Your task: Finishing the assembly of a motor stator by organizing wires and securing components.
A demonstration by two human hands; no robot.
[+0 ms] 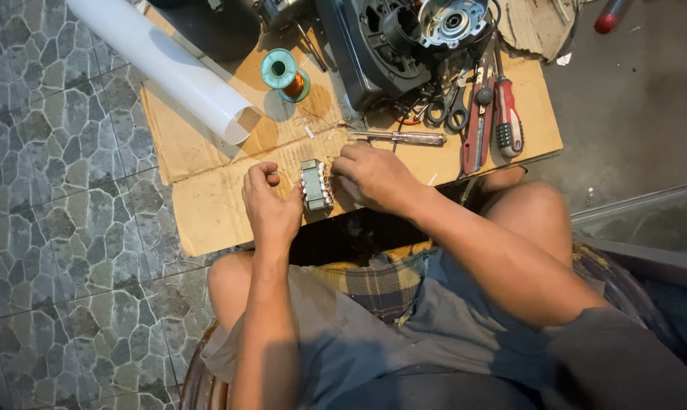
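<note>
A small grey metal motor stator with white-tipped windings [316, 184] stands on a flat brown cardboard sheet [207, 205] laid on the floor, between the two hands. The left hand [270, 205] sits just beside its left face, fingers [267, 176] curled inward, pinching something too fine to make out. The right hand [374, 178] presses against its right side, fingers bent down onto the top edge. Just beyond lies a clear-handled screwdriver [400, 137]; farther off are a green spool of copper wire [285, 74], a white rolled plastic sheet [169, 64] and a red-handled screwdriver [507, 114].
</note>
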